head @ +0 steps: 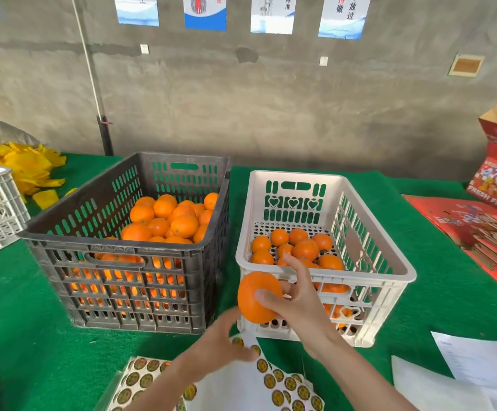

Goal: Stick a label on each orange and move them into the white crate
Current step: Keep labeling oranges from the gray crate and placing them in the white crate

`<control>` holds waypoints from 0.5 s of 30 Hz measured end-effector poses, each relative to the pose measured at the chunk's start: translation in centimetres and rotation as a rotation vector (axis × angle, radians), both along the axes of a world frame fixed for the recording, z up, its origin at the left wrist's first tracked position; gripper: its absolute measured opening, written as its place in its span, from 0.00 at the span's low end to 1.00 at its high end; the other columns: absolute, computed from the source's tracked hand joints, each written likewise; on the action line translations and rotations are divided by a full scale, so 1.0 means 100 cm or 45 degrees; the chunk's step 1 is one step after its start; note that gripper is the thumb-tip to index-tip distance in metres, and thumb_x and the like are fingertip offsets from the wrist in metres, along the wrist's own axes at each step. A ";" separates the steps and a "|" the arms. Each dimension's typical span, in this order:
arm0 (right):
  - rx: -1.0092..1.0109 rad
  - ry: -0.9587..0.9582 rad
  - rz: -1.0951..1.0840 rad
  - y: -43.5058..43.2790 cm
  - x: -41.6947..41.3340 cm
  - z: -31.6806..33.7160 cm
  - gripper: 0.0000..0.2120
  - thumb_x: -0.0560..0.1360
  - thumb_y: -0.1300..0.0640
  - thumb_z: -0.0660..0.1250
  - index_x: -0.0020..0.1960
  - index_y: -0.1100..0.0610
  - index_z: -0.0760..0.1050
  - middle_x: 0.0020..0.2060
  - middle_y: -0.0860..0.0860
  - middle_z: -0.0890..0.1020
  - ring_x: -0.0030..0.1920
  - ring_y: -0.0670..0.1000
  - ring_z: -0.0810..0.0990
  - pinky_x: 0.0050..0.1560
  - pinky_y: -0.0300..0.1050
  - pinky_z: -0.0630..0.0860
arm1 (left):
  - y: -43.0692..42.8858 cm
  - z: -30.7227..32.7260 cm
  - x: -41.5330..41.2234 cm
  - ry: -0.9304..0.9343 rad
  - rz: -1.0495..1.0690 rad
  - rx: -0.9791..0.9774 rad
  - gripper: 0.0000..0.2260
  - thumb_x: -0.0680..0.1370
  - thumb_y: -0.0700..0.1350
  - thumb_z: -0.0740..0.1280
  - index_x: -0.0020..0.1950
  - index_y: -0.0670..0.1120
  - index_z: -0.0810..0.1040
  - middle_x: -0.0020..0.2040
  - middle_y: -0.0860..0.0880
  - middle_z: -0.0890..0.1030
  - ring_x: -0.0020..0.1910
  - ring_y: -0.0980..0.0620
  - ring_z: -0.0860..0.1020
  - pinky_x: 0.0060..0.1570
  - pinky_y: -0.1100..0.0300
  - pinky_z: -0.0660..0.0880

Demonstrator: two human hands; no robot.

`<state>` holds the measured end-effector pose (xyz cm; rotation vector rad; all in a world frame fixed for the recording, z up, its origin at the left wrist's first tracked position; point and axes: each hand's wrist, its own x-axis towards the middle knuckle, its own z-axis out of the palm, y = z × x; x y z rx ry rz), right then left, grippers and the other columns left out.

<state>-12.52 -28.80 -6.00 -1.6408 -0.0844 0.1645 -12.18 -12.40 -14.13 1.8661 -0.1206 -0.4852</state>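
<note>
Sheets of round labels (288, 384) lie at the near edge of the green table cover (19, 321). The left hand (220, 342) hovers over them, too blurred for me to tell whether its fingers pinch a label or hang loose. Just beyond, the right hand (294, 301) grips one orange (256, 298), thumb across its front, fingers curled behind and forefinger sticking up. This orange hangs in the air in front of the near left corner of the white crate (374, 278), outside it. It looks smooth and bright, and no label shows on the side facing the camera. Behind it the white crate holds only a shallow layer of oranges (303, 249); whether they are labelled I cannot tell. The black crate (117, 253) to its left carries a deep heap of fruit (167, 221). The job looks early: a few oranges are moved, this one seems to await its label, and most remain.
</note>
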 end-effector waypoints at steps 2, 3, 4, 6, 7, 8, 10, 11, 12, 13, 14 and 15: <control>-0.141 -0.093 -0.055 0.002 -0.002 -0.002 0.43 0.61 0.43 0.79 0.66 0.35 0.56 0.53 0.40 0.74 0.51 0.39 0.76 0.45 0.35 0.75 | 0.003 0.025 -0.002 -0.159 -0.029 -0.278 0.37 0.64 0.50 0.79 0.69 0.60 0.65 0.65 0.56 0.74 0.64 0.53 0.74 0.65 0.52 0.71; -0.187 -0.132 -0.072 0.004 -0.004 -0.001 0.43 0.62 0.43 0.79 0.67 0.36 0.55 0.50 0.40 0.75 0.49 0.38 0.77 0.43 0.34 0.75 | 0.003 0.038 -0.005 -0.247 -0.031 -0.348 0.38 0.64 0.52 0.80 0.69 0.60 0.65 0.65 0.55 0.74 0.63 0.52 0.75 0.61 0.51 0.75; -0.210 -0.162 -0.072 0.006 -0.005 0.000 0.44 0.61 0.41 0.77 0.67 0.37 0.54 0.49 0.41 0.76 0.48 0.39 0.78 0.44 0.35 0.76 | 0.000 0.050 -0.007 -0.357 0.005 -0.352 0.36 0.64 0.53 0.79 0.68 0.61 0.65 0.64 0.55 0.74 0.62 0.51 0.76 0.59 0.52 0.77; -0.153 -0.179 -0.038 0.009 -0.008 0.007 0.42 0.58 0.38 0.74 0.67 0.37 0.56 0.46 0.44 0.80 0.49 0.41 0.79 0.49 0.41 0.77 | -0.003 0.068 -0.009 -0.519 0.157 -0.324 0.32 0.64 0.52 0.78 0.66 0.60 0.69 0.63 0.53 0.74 0.60 0.50 0.77 0.57 0.55 0.78; -0.055 -0.168 -0.025 0.008 -0.008 0.013 0.39 0.59 0.38 0.73 0.65 0.37 0.59 0.46 0.44 0.82 0.50 0.41 0.79 0.51 0.41 0.77 | -0.002 0.073 -0.010 -0.501 0.215 -0.400 0.32 0.63 0.53 0.79 0.64 0.59 0.71 0.63 0.52 0.75 0.59 0.49 0.78 0.56 0.54 0.78; 0.063 -0.163 -0.027 0.007 -0.008 0.018 0.35 0.60 0.39 0.73 0.63 0.38 0.64 0.48 0.44 0.82 0.52 0.41 0.79 0.50 0.40 0.77 | 0.000 0.079 -0.010 -0.408 0.253 -0.546 0.33 0.60 0.55 0.80 0.64 0.59 0.73 0.62 0.51 0.76 0.58 0.48 0.78 0.55 0.53 0.79; 0.264 -0.186 -0.084 0.003 -0.008 0.027 0.23 0.63 0.44 0.72 0.56 0.46 0.74 0.50 0.44 0.83 0.53 0.42 0.80 0.51 0.40 0.77 | 0.006 0.085 -0.009 -0.167 0.275 -0.907 0.38 0.55 0.56 0.83 0.64 0.58 0.76 0.61 0.49 0.78 0.58 0.44 0.79 0.53 0.50 0.79; 0.361 -0.178 -0.105 0.003 -0.009 0.031 0.18 0.64 0.46 0.72 0.52 0.50 0.77 0.49 0.45 0.84 0.53 0.44 0.81 0.53 0.41 0.76 | 0.007 0.086 -0.007 -0.089 0.278 -1.029 0.39 0.54 0.54 0.83 0.64 0.57 0.76 0.61 0.48 0.78 0.58 0.41 0.79 0.52 0.49 0.79; 0.452 -0.144 -0.100 0.005 -0.010 0.034 0.16 0.63 0.48 0.71 0.48 0.54 0.79 0.49 0.48 0.84 0.52 0.45 0.81 0.53 0.41 0.76 | 0.008 0.086 -0.007 -0.039 0.274 -1.106 0.40 0.54 0.51 0.84 0.64 0.56 0.77 0.62 0.46 0.78 0.58 0.39 0.79 0.50 0.48 0.79; 0.526 -0.103 -0.071 0.008 -0.012 0.036 0.15 0.63 0.49 0.71 0.46 0.55 0.80 0.47 0.50 0.85 0.50 0.47 0.82 0.49 0.40 0.77 | 0.007 0.087 -0.006 -0.018 0.264 -1.153 0.39 0.54 0.49 0.84 0.64 0.55 0.77 0.62 0.44 0.77 0.58 0.38 0.79 0.50 0.49 0.80; 0.571 -0.072 -0.035 0.011 -0.014 0.037 0.15 0.62 0.50 0.71 0.45 0.56 0.81 0.46 0.51 0.85 0.48 0.47 0.83 0.45 0.37 0.77 | 0.006 0.088 -0.006 -0.005 0.254 -1.183 0.39 0.54 0.48 0.84 0.64 0.55 0.77 0.63 0.44 0.77 0.58 0.38 0.79 0.49 0.49 0.80; 0.586 -0.058 -0.013 0.015 -0.016 0.039 0.15 0.62 0.50 0.71 0.46 0.56 0.81 0.45 0.52 0.85 0.48 0.47 0.83 0.42 0.34 0.77 | 0.004 0.088 -0.006 -0.001 0.243 -1.202 0.38 0.55 0.47 0.84 0.64 0.54 0.77 0.63 0.43 0.77 0.58 0.38 0.79 0.50 0.49 0.80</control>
